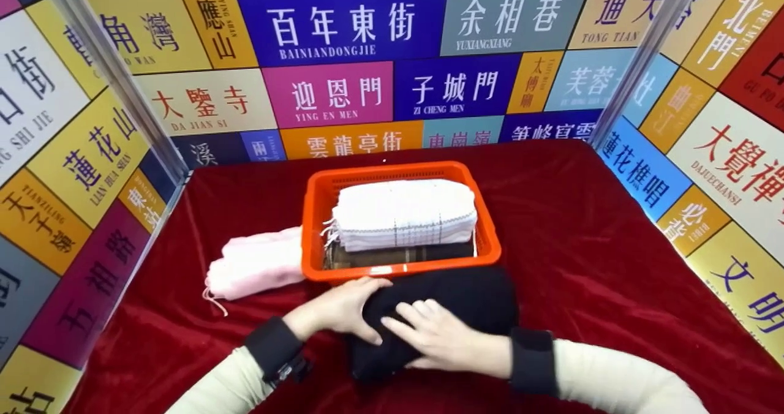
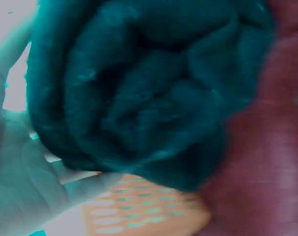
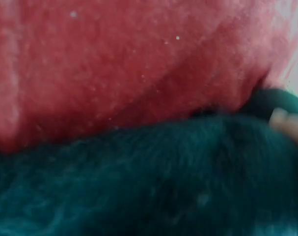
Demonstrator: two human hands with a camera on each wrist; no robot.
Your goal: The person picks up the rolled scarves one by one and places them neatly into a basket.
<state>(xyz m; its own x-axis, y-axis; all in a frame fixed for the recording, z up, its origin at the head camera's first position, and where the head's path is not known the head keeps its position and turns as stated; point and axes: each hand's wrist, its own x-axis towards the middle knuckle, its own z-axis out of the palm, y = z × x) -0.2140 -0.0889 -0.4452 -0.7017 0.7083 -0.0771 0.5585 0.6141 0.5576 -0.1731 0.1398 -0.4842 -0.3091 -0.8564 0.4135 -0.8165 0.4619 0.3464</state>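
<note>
A thick roll of fuzzy black cloth (image 1: 471,297) lies on the table in front of the orange basket (image 1: 401,270). My left hand (image 1: 343,310) spans its left end, thumb on the near side and fingers on the far side. Seen from the left wrist, the end of the black cloth (image 2: 153,98) shows spiral folds, and the fingertips of the left hand (image 2: 36,182) disappear behind it. My right hand (image 1: 444,340) lies over the roll's near side, fingers pointing left. From the right wrist, the fuzzy cloth (image 3: 153,182) fills the lower part, with a blurred fingertip at right.
A folded white fringed cloth (image 1: 404,215) with thin dark lines lies in the basket, over a brown and dark one (image 1: 373,258). Left of the basket is a folded pink fringed cloth (image 1: 257,264). Red velvet (image 1: 569,218) covers the table, and panels with printed signs (image 1: 337,28) surround it.
</note>
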